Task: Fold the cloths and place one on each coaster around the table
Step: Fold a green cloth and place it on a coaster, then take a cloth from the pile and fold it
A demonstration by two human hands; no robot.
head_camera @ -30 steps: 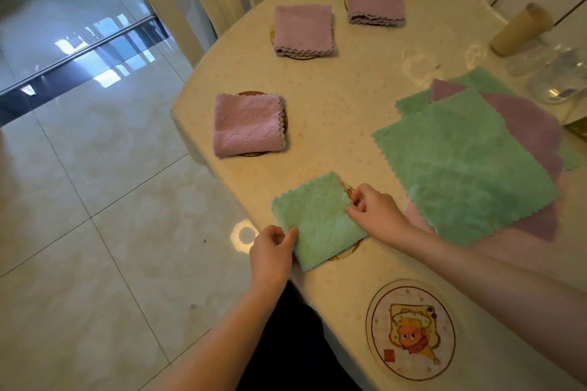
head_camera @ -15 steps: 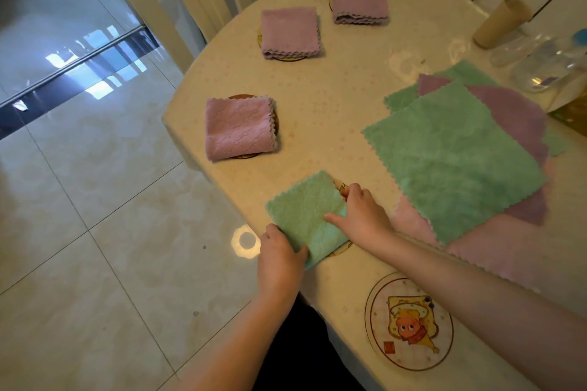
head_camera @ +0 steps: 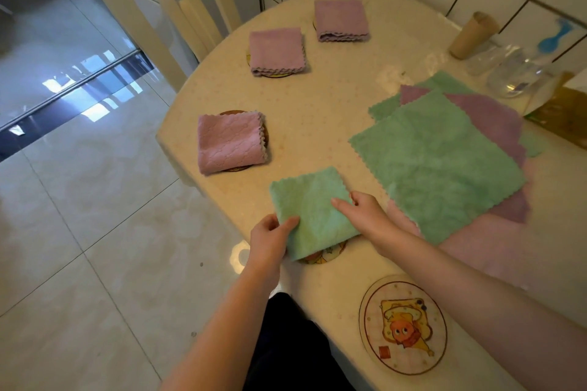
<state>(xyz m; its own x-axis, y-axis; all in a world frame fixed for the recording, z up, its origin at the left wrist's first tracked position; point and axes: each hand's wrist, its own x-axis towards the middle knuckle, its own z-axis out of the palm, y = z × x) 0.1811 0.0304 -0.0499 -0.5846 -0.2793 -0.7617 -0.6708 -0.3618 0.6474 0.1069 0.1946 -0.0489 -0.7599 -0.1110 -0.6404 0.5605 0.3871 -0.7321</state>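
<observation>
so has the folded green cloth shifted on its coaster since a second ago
Yes, slightly: the folded green cloth now covers more of its coaster, having slid toward the table's near edge.

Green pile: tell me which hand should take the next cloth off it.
Right, probably. The right hand lies right beside the green pile, fingers flat on the folded green cloth. The left hand pinches that cloth's near edge, farther off.

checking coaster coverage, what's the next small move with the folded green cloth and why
Probably nudge the folded green cloth toward the person: its coaster peeks out at the near edge, with the left hand pinching a corner and the right hand resting on top.
</observation>
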